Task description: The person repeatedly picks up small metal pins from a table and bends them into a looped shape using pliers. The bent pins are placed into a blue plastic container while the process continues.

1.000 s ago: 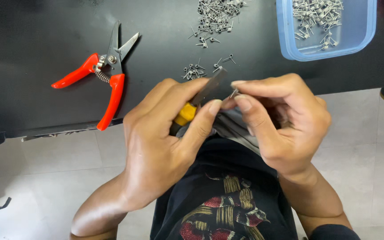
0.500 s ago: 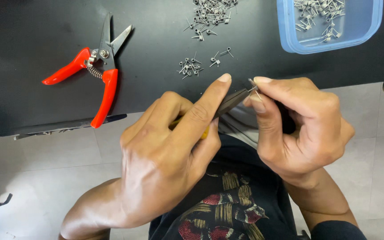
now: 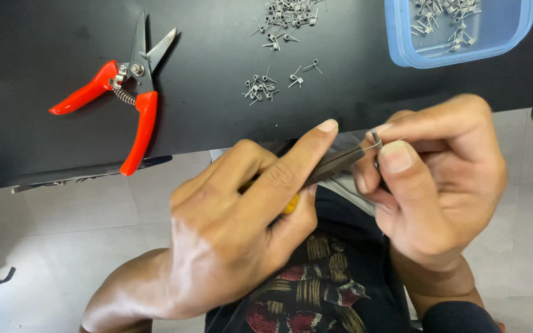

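Left hand [image 3: 242,228] has its grip closed around dark pliers with a yellow handle [image 3: 328,168], forefinger laid along them. Right hand [image 3: 430,185] pinches a tiny wire spring [image 3: 375,142] at the plier tips, just off the table edge. Out at eleven o'clock, red-handled snips [image 3: 124,92] lie on the black table [image 3: 44,55]; twelve o'clock, loose springs [image 3: 272,74]; one o'clock, a blue tray [image 3: 495,43]. Pale tiled floor [image 3: 63,222] below.

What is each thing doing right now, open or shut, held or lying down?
Red-handled cutters: lying on table, blades open.
Blue tub: open, holds small wire springs.
Pliers: in left hand, gripping wire.
Wire spring: pinched by right hand.
Loose springs: scattered on table.
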